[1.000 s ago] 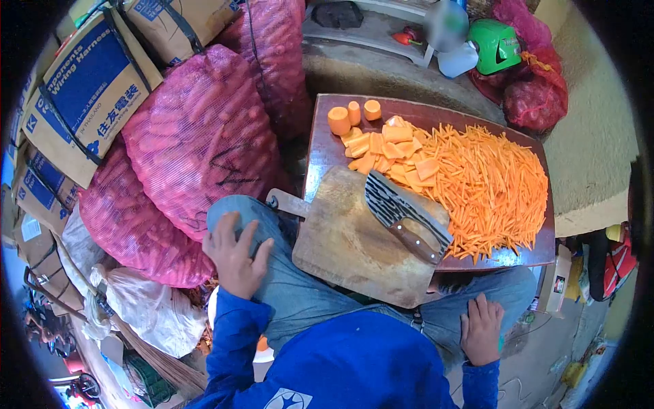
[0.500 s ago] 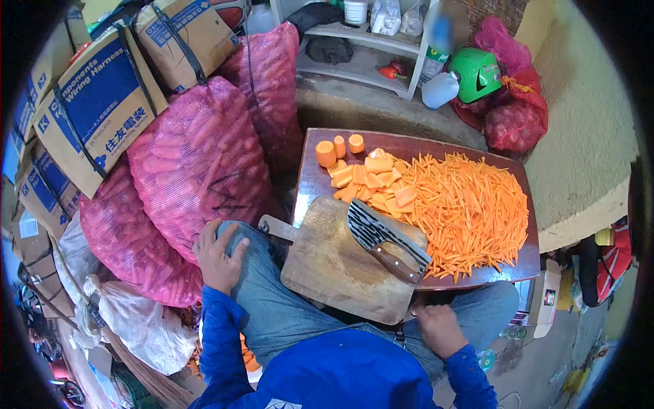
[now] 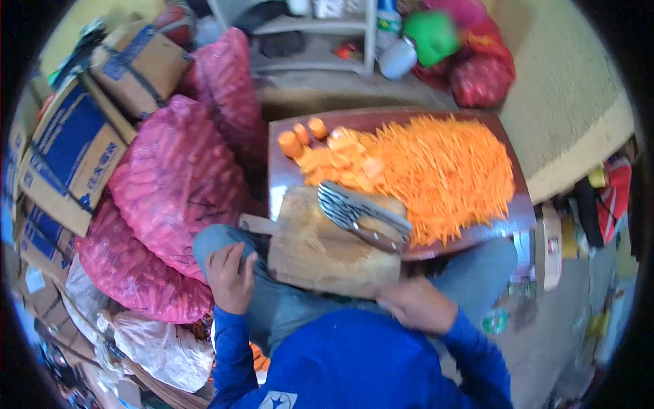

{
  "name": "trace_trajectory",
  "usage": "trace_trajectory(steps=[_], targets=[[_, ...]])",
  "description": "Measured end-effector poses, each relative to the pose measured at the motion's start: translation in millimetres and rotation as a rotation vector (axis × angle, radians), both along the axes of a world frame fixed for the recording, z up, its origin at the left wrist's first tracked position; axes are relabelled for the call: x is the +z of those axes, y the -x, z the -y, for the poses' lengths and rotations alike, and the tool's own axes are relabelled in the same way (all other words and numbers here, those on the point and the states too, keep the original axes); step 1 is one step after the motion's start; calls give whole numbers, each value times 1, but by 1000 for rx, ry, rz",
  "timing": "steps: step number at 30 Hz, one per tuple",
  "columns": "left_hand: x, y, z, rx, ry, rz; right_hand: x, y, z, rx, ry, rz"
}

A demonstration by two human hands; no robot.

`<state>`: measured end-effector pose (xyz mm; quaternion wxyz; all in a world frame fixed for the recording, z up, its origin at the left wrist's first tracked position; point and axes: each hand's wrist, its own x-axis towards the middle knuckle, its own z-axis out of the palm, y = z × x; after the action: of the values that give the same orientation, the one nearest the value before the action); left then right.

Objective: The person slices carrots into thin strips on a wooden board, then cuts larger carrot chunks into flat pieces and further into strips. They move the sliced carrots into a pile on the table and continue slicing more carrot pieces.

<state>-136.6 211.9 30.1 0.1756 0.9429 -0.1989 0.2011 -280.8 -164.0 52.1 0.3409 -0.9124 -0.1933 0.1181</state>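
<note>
My left hand point(image 3: 231, 276) rests on my left knee, open, fingers apart and holding nothing. At the lower right corner of the wooden cutting board point(image 3: 320, 252) is my right hand point(image 3: 419, 305), fingers curled and blurred; whether it grips anything is hidden. A cleaver point(image 3: 361, 215) with a striped blade lies across the board, its brown handle towards the right. Behind it, a large heap of carrot sticks point(image 3: 446, 177) covers much of the dark table point(image 3: 521, 215). Carrot slices point(image 3: 340, 160) lie left of the heap, beside several short carrot chunks point(image 3: 289, 144).
Pink mesh sacks point(image 3: 174, 180) of carrots stand at the left, below strapped cardboard boxes point(image 3: 71, 150). A shelf point(image 3: 310, 65) stands behind the table. A red mesh bag point(image 3: 480, 78) and a green container point(image 3: 430, 39) sit back right, near the wall point(image 3: 558, 102).
The view has shifted, so the table sits further left and higher. My right hand has moved up to the board's lower right corner. My left hand stays at the knee; the cleaver still lies on the board.
</note>
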Motion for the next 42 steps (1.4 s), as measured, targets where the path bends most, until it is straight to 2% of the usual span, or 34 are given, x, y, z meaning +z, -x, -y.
trace_trajectory(steps=[1,3,4,5,7,8,10,14,15,16,17,21,22,23,24,25,26,27,28,29,30,32,34,37,39,40,42], targets=[[6,7,16,-43,144,-38,7,-13,-8,-1,-1,20],[18,16,45,-118,133,-49,12,-48,-19,124,33,137],[23,18,58,-141,129,-5,25,-63,-28,169,-130,469],[26,23,66,-205,96,-24,50,-81,-45,286,127,336],[29,33,78,-322,64,-75,89,-102,-80,331,-263,590],[30,40,83,-381,67,-116,121,-106,-109,399,134,80],[31,51,87,-512,92,-243,162,-109,-127,519,22,219],[28,63,81,-775,179,-710,187,-97,-130,554,-56,322],[23,67,74,-800,244,-755,193,-94,-134,562,-78,339],[32,68,79,-804,335,-732,198,-92,-137,570,-96,343],[96,66,112,-765,517,-331,206,-95,-138,571,-118,352],[85,70,108,-668,608,-224,226,-105,-153,557,-116,412],[80,76,102,-686,638,-208,222,-115,-153,532,-103,403],[70,82,96,-600,721,-247,221,-127,-147,492,-67,311],[62,87,94,-514,796,-290,201,-137,-137,424,-144,709],[53,89,92,-425,859,-342,180,-152,-120,507,104,589],[57,85,106,-444,867,-341,141,-168,-124,314,13,819],[65,77,127,-465,938,-229,140,-179,-118,334,87,669],[69,74,136,-478,1002,-120,132,-182,-117,327,84,669],[64,73,134,-487,948,-248,120,-186,-118,262,14,592],[55,69,135,-481,943,-251,107,-189,-120,200,-56,513],[42,57,143,-537,691,-70,83,-197,-126,148,-114,442],[43,61,151,-501,747,-48,74,-197,-127,92,-167,368],[36,67,146,-517,856,-178,62,-196,-121,122,-193,208],[34,69,136,-579,1177,-529,52,-199,-117,129,-140,143],[32,68,133,-576,1177,-534,44,-202,-117,128,-141,138],[24,63,127,-658,1648,-1037,24,-211,-118,174,-209,57]])
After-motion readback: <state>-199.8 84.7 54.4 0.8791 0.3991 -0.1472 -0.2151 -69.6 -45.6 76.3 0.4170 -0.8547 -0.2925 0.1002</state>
